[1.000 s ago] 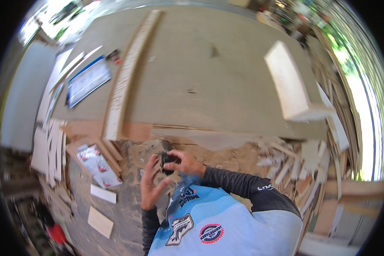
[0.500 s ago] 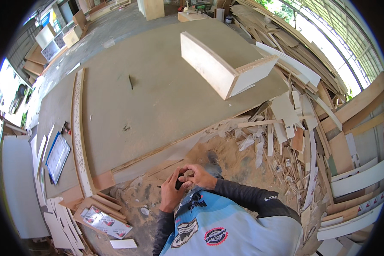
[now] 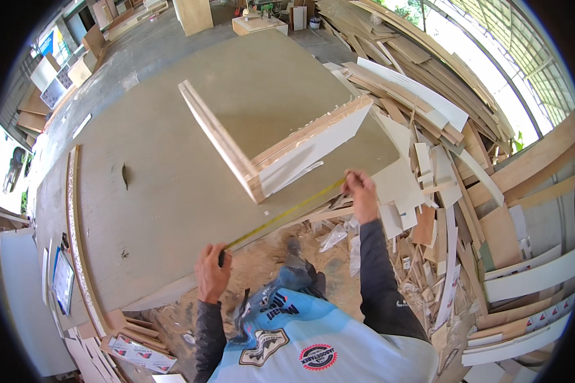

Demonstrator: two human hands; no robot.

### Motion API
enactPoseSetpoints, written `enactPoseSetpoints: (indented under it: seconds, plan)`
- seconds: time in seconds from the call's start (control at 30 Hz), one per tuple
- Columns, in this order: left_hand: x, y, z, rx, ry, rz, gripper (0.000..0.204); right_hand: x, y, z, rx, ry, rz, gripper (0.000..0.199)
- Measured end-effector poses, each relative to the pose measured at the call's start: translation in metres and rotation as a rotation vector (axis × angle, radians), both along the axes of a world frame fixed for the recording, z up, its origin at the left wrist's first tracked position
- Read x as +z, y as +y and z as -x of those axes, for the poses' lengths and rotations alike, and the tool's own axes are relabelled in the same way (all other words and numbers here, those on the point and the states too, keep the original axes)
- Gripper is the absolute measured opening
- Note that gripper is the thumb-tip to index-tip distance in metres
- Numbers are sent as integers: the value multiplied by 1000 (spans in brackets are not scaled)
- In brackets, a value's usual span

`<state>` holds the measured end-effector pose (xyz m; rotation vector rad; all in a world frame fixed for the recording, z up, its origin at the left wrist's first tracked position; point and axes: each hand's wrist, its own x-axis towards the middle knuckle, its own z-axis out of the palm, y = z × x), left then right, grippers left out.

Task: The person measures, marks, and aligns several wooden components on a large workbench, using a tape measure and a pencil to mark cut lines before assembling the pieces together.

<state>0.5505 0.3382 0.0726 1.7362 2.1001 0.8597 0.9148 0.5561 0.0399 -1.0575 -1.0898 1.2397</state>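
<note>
A yellow tape measure (image 3: 287, 212) is stretched between my hands, above the near edge of the large worktable (image 3: 166, 210). My left hand (image 3: 212, 273) is closed around its dark case, which mostly hides in the palm. At the other end, my right hand (image 3: 362, 195) pinches the blade close to its tip; the fingers hide the tip itself. Just beyond the blade, an L-shaped piece of two joined white panels (image 3: 310, 153) with bare wood edges stands on the tabletop. The blade appears apart from it.
A long narrow board (image 3: 80, 236) lies along the table's left side, near a blue-edged clipboard (image 3: 62, 281). Wood offcuts (image 3: 428, 236) crowd the floor at right, below stacked boards (image 3: 421, 70). Sawdust (image 3: 338, 262) covers the ground by my feet.
My hands, together before, have moved apart, and the yellow blade is now drawn out between them. My right hand went right and forward. The view has shifted, bringing the L-shaped piece closer.
</note>
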Motion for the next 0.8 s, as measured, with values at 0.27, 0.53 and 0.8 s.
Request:
enactPoseSetpoints:
  seconds: [0.27,0.53,0.8]
  plan:
    - [32,72,-35,79,155,31,17,-20,213,-98,-305,168,-30,20]
    - [40,99,-50,62,218,67,21,-31,272,-92,-316,66,-37,21]
    - [48,109,-53,21,247,127,32,-48,279,-94,-346,70,-52,30]
